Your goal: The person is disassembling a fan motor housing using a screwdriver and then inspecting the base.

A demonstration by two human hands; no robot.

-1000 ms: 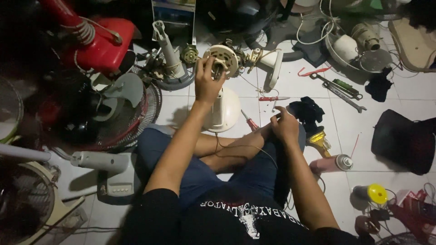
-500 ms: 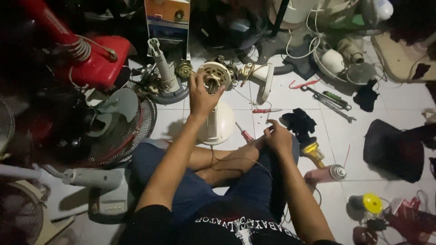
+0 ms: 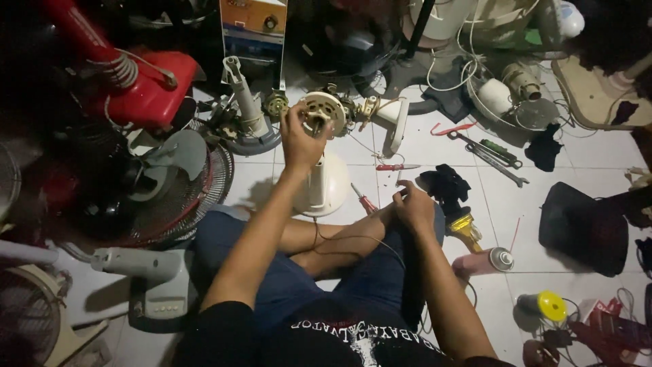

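The person sits cross-legged on the floor (image 3: 598, 177). The left hand (image 3: 299, 139) is raised ahead at a fan motor (image 3: 324, 112), above a fan base (image 3: 326, 183). The right hand (image 3: 413, 206) rests on the knee. A spray can (image 3: 483, 261) lies right of it, a fan blade (image 3: 170, 160) to the left.

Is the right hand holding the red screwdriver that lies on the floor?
No. The right hand rests on the knee, while the red screwdriver lies untouched on the tiles beyond it.
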